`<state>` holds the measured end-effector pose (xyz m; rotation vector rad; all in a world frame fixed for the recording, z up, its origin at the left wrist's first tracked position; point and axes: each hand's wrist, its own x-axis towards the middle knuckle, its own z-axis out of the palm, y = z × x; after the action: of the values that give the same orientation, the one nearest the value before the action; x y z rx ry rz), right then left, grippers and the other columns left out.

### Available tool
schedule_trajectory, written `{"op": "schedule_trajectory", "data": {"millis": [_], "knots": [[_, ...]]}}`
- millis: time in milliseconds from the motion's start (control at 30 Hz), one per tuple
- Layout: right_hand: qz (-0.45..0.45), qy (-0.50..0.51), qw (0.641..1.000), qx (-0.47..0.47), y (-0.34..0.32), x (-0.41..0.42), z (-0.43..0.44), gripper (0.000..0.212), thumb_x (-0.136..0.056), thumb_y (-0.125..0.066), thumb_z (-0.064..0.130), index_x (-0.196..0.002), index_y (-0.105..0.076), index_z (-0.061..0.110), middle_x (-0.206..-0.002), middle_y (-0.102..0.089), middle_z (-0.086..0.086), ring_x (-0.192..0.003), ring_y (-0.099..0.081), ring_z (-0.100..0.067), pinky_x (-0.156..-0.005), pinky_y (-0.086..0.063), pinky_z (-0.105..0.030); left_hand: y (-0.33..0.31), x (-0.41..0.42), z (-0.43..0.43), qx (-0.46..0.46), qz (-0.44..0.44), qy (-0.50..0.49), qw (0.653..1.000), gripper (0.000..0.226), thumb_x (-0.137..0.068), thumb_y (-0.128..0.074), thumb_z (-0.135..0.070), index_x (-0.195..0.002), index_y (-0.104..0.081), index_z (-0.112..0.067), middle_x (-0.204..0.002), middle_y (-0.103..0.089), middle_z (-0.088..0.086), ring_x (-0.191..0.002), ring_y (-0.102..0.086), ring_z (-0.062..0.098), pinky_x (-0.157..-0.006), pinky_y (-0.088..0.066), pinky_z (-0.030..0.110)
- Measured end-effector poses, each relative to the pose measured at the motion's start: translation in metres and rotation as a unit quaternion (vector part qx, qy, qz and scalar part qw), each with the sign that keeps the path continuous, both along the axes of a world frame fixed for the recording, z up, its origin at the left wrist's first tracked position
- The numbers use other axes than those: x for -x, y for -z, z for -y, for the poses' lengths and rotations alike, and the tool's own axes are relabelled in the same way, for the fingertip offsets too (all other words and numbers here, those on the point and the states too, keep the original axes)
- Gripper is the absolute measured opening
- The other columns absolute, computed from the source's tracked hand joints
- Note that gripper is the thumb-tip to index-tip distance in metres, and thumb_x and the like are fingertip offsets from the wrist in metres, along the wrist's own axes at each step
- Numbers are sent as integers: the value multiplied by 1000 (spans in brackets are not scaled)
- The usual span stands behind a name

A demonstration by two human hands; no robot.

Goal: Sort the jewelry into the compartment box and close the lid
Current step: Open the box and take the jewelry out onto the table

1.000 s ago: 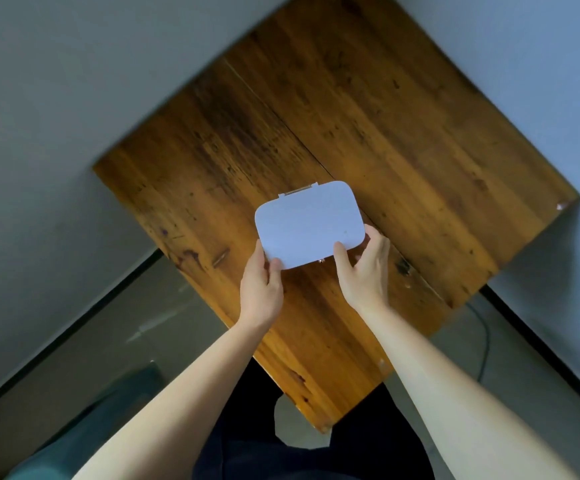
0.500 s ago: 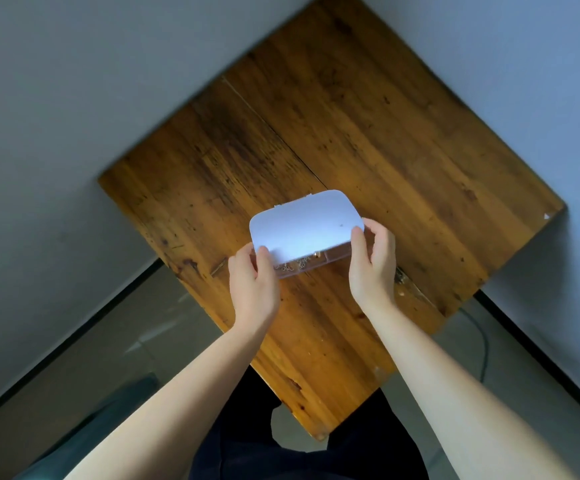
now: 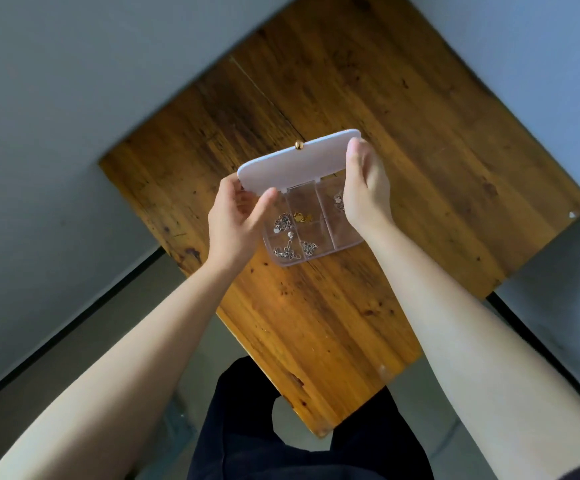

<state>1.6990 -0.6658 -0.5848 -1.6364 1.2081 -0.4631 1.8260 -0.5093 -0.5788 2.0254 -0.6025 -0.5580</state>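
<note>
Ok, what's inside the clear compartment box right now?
The compartment box holds silver jewelry in its near-left cells and small gold pieces in a middle cell. The raised lid, left hand and right hand cover the rest.

Scratched, knotty wooden table [image 3: 403, 140] against grey walls [image 3: 56, 98], black-trimmed grey floor [image 3: 177, 323] below

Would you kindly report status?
Left hand, right hand gripping white plastic lid, raised. Clear compartment box holds jewelry. Nothing obstructing.
</note>
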Motion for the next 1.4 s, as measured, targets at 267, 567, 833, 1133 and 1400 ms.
{"op": "schedule_trajectory", "data": {"millis": [267,567,833,1133,1400], "knots": [[-212,-98,966,106,33,17,5,38,-104,-49,12,-141,-55,14,-137,-60,-9,-126,-57,-28,-101,-46,-34,39,-46,29,-118,-52,-78,989,25,-99,-56,-21,-121,-64,-13,-106,-68,0,-89,-62,12,-63,-44,14],[-168,-164,963,131,27,-3,12,16,-97,-63,16,-112,-69,17,-112,-67,-5,-93,-63,-14,-77,-50,-20,37,-83,34,-121,-65,-134,981,32,-95,-58,-17,-127,-58,-16,-108,-64,-2,-99,-62,18,-80,-52,31],[-348,-203,901,162,35,-30,8,37,-89,-75,37,-104,-72,4,-109,-66,-12,-99,-64,-29,-68,-41,-27,28,-42,5,-216,212,190,934,14,-87,-64,-22,-99,-69,-16,-93,-63,0,-84,-61,23,-63,-41,29],[-342,-186,909,147,39,-49,6,25,-93,-71,25,-106,-73,3,-116,-61,-14,-96,-66,-31,-75,-53,-32,32,-36,11,-389,315,274,821,18,-91,-57,-13,-103,-72,-12,-107,-64,8,-105,-48,34,-67,-32,34],[-294,-216,912,186,46,-37,1,27,-101,-60,26,-107,-73,2,-116,-56,-15,-91,-62,-29,-73,-46,-28,30,-36,36,-472,295,246,794,8,-85,-68,-7,-86,-70,-15,-88,-68,6,-92,-53,27,-62,-34,33]]}}
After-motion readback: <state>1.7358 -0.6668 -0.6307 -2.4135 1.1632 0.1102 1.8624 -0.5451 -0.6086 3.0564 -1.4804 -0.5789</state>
